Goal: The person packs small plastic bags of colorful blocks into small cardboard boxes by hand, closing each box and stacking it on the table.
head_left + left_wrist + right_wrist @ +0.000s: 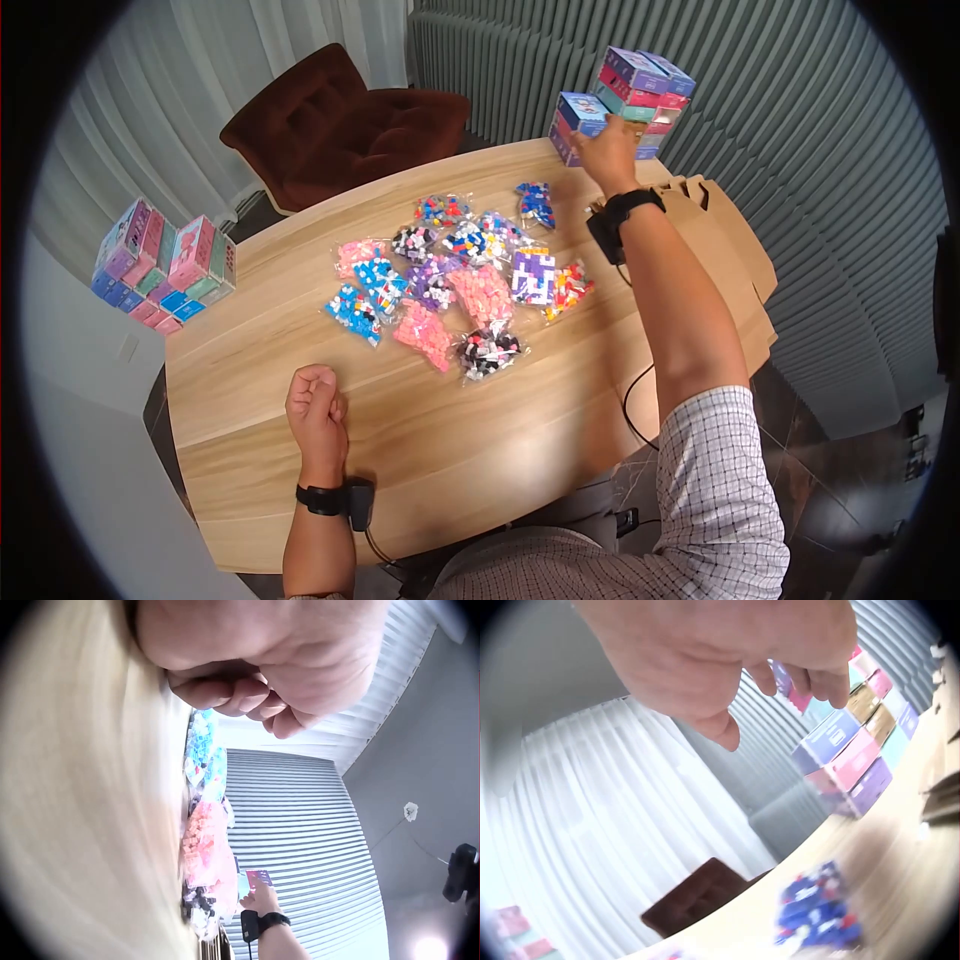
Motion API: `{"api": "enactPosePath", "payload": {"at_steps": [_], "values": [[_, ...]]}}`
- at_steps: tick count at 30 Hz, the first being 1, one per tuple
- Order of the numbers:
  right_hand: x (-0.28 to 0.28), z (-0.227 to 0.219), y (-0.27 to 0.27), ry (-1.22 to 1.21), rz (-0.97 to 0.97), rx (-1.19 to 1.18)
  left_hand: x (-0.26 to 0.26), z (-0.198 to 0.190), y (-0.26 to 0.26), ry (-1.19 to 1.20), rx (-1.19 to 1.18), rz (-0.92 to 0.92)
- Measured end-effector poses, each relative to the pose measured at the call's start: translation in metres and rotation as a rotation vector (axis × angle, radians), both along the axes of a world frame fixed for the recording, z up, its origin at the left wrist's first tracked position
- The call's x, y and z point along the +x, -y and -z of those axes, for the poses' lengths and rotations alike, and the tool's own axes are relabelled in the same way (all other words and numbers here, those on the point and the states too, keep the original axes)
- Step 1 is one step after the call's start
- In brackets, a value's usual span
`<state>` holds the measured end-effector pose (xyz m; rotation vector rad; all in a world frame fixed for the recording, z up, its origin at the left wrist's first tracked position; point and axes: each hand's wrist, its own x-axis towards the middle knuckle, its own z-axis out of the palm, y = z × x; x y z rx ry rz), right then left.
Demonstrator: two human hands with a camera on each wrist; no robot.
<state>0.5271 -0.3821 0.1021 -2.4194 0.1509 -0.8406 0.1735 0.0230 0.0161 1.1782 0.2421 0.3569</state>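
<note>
My right hand (608, 158) reaches to the stack of small coloured boxes (632, 78) at the table's back right corner. Its thumb and fingers are spread apart beside the lower blue and purple box (583, 108); in the right wrist view the blue box (829, 737) shows past the fingertips, with nothing between thumb and fingers. My left hand (318, 410) rests idle by the table's front left, its fingers loosely curled and holding nothing. Beyond it lie several clear bags of small bricks, among them pink (422, 333), blue (354, 312) and purple-white (533, 276) ones.
Another stack of small boxes (160, 262) stands at the table's left edge. Brown cardboard (715, 260) lies along the right side, under my right forearm. A blue brick bag (536, 204) sits apart toward the back. Behind the table stands a dark red chair (340, 125).
</note>
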Motion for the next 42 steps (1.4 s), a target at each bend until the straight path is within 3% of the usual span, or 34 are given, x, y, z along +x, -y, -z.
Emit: {"api": "enactPosePath", "payload": {"at_steps": [4, 15, 24, 29, 31, 34, 37, 38, 42], "values": [[0.023, 0.011, 0.019, -0.025, 0.145, -0.129, -0.001, 0.000, -0.001, 0.006, 0.007, 0.022], [0.052, 0.015, 0.017, -0.157, 0.249, -0.105, -0.003, 0.000, 0.000, -0.006, 0.025, 0.024], [0.053, 0.022, 0.015, -0.072, 0.236, -0.112, -0.003, -0.001, 0.001, 0.001, 0.015, 0.033], [0.020, 0.008, -0.020, 0.052, -0.130, 0.065, -0.001, 0.002, -0.001, 0.031, 0.000, 0.059], [0.000, 0.013, -0.041, 0.080, -0.390, 0.162, -0.002, -0.001, -0.001, 0.030, -0.007, 0.052], [-0.087, -0.004, -0.096, 0.001, -0.666, 0.318, 0.002, 0.012, -0.002, 0.100, -0.006, 0.002], [-0.177, -0.012, -0.140, -0.153, -0.837, 0.276, 0.003, 0.003, 0.000, 0.165, 0.003, -0.045], [-0.206, -0.017, -0.152, -0.297, -0.956, 0.457, 0.005, -0.003, 0.002, 0.181, 0.007, -0.056], [-0.269, 0.007, -0.176, -0.404, -1.122, 0.311, 0.008, -0.003, 0.005, 0.325, -0.039, -0.022]]}}
